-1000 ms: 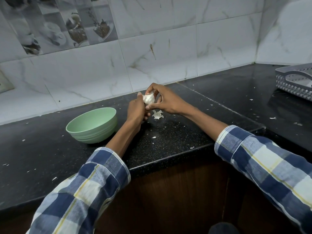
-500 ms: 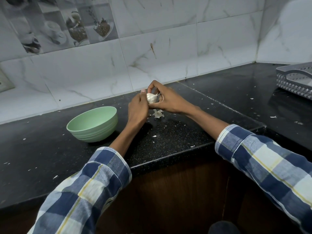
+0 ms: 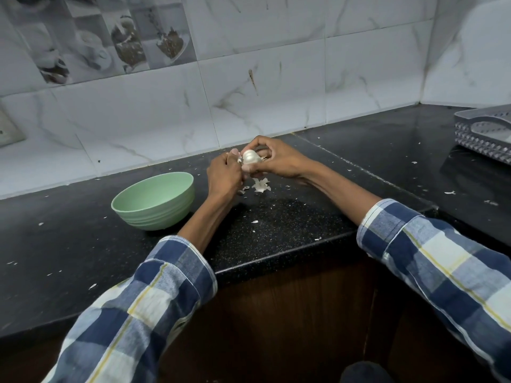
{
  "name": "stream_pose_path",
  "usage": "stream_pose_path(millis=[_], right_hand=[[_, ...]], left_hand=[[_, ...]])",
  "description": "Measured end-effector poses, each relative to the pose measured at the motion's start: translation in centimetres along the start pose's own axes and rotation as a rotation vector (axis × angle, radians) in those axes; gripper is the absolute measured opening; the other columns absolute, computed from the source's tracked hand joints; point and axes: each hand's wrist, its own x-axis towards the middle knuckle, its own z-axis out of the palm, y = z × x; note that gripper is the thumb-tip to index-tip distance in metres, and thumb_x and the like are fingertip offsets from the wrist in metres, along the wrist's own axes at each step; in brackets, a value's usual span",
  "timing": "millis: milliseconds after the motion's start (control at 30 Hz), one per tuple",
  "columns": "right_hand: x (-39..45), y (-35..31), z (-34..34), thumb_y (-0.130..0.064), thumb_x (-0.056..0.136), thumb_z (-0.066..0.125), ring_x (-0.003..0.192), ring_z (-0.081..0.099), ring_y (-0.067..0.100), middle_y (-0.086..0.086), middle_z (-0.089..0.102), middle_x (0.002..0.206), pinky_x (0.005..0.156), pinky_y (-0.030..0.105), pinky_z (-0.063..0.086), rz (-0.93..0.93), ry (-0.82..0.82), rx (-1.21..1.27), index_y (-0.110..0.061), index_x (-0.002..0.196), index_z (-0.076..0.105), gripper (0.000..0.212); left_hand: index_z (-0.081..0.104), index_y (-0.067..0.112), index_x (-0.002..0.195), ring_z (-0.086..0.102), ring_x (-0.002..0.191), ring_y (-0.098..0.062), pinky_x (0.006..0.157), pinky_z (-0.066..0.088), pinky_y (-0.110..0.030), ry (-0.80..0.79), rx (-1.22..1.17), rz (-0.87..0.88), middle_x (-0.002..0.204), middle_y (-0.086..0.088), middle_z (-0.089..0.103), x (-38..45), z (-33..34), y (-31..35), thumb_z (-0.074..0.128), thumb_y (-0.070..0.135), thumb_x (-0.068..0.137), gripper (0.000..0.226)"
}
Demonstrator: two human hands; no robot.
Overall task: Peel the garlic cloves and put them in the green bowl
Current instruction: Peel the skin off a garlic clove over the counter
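A person stands at a black speckled countertop (image 3: 276, 225) in a tiled kitchen corner, seen from their own head looking down. Both forearms reach forward from rolled blue, white and yellow checked sleeves, and the hands meet above the counter near the back wall.

The right hand (image 3: 279, 160) comes in from the right with its wrist turned inward. Its fingers arch over the top of a white garlic bulb (image 3: 250, 157) and its thumb sits beneath, so the bulb is cradled and gripped between them. The left hand (image 3: 224, 175) rises from below with its back toward the viewer, knuckles up, fingers curled in against the left side of the bulb. Its fingertips appear to pinch at the skin there, though the exact contact is hidden behind the hand. The bulb is held in the air just above the counter, between the two hands.

Directly below the hands lies a small pile of white papery garlic skin (image 3: 260, 186) on the counter, with smaller flakes scattered around.

The green bowl (image 3: 153, 201) sits upright on the counter just left of the left wrist, and nothing can be seen inside it.

At the far right edge, a grey perforated plastic basket (image 3: 482, 134) rests on the counter, well apart from the hands.
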Motion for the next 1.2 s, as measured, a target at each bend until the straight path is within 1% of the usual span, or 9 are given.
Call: stream_pose_path(millis=[133, 233, 333, 567, 700, 767, 900, 1067, 1200], right_hand=[[-0.1, -0.3, -0.3, -0.012, 0.085, 0.084, 0.098, 0.069, 0.016, 0.013, 0.068, 0.118, 0.087, 0.032, 0.062, 0.049, 0.005, 0.122, -0.006, 0.127, 0.064, 0.046], [-0.2, -0.5, -0.4, -0.022, 0.086, 0.085, 0.083, 0.060, 0.010, 0.008, 0.065, 0.106, 0.075, 0.023, 0.057, 0.051, 0.051, 0.104, -0.011, 0.122, 0.069, 0.040], [-0.3, -0.4, -0.4, -0.031, 0.092, 0.079, 0.070, 0.050, 0.007, 0.005, 0.060, 0.096, 0.061, 0.019, 0.045, 0.042, 0.080, 0.045, -0.014, 0.121, 0.071, 0.034], [0.3, 0.0, 0.2, -0.054, 0.103, 0.054, 0.065, 0.050, 0.006, 0.000, 0.055, 0.085, 0.056, 0.018, 0.047, 0.058, 0.132, -0.192, -0.007, 0.114, 0.059, 0.049], [0.1, 0.0, 0.9, -0.059, 0.105, 0.045, 0.065, 0.050, 0.003, -0.004, 0.061, 0.090, 0.058, 0.020, 0.048, 0.037, 0.099, -0.257, -0.017, 0.110, 0.057, 0.044], [-0.2, -0.2, 1.3, -0.056, 0.107, 0.041, 0.058, 0.048, -0.003, -0.005, 0.060, 0.086, 0.059, 0.018, 0.045, -0.026, 0.093, -0.290, -0.013, 0.105, 0.061, 0.048], [-0.5, -0.8, 1.6, -0.047, 0.111, 0.037, 0.061, 0.048, 0.009, 0.004, 0.053, 0.073, 0.060, 0.015, 0.042, -0.138, 0.061, -0.348, -0.010, 0.083, 0.052, 0.048], [-0.8, -1.2, 2.0, -0.049, 0.112, 0.030, 0.063, 0.058, 0.003, -0.003, 0.059, 0.071, 0.070, 0.018, 0.046, -0.097, 0.114, -0.408, 0.005, 0.098, 0.057, 0.062], [-0.7, -1.1, 1.8, -0.054, 0.110, 0.028, 0.106, 0.068, 0.022, 0.009, 0.071, 0.108, 0.099, 0.038, 0.051, -0.073, 0.094, -0.382, -0.005, 0.118, 0.061, 0.059]], left_hand=[[0.061, 0.009, 0.078, 0.062, 0.051, -0.014, 0.067, 0.053, -0.035, 0.025, 0.041, 0.005, 0.064, -0.009, 0.064, -0.1, -0.1, -0.2, 0.043, 0.031, 0.114, 0.046], [0.062, 0.010, 0.095, 0.072, 0.081, -0.033, 0.081, 0.059, -0.051, -0.025, 0.168, 0.080, 0.086, -0.013, 0.072, -0.6, 0.1, -0.5, 0.046, 0.028, 0.111, 0.030], [0.055, 0.020, 0.103, 0.070, 0.095, -0.030, 0.091, 0.056, -0.052, -0.070, 0.249, 0.121, 0.096, -0.004, 0.074, -1.0, 0.2, -0.4, 0.049, 0.036, 0.111, 0.019], [0.068, 0.017, 0.086, 0.071, 0.091, -0.031, 0.088, 0.056, -0.048, -0.027, 0.279, 0.146, 0.087, -0.004, 0.074, -0.6, 0.3, -0.4, 0.030, 0.047, 0.114, 0.056], [0.064, 0.021, 0.107, 0.071, 0.101, -0.031, 0.094, 0.056, -0.054, -0.022, 0.163, 0.105, 0.101, -0.004, 0.075, -0.8, 0.3, -0.3, 0.020, 0.059, 0.112, 0.058], [0.060, 0.014, 0.117, 0.073, 0.093, -0.028, 0.088, 0.058, -0.052, -0.053, 0.081, 0.045, 0.094, -0.004, 0.074, -0.9, 0.3, -0.1, 0.015, 0.068, 0.107, 0.071], [0.062, -0.001, 0.112, 0.060, 0.052, -0.012, 0.046, 0.045, -0.022, -0.154, -0.149, -0.034, 0.082, -0.013, 0.070, -1.1, 0.8, 0.6, 0.010, 0.066, 0.108, 0.086], [0.065, 0.016, 0.096, 0.050, 0.056, -0.010, 0.042, 0.038, -0.016, -0.211, -0.189, -0.029, 0.086, -0.008, 0.063, -1.4, 0.8, 1.0, 0.009, 0.061, 0.110, 0.074], [0.059, 0.018, 0.099, 0.041, 0.055, -0.006, 0.043, 0.033, -0.017, -0.242, -0.273, -0.082, 0.082, -0.001, 0.052, -1.4, 0.9, 1.3, 0.015, 0.055, 0.113, 0.060]])
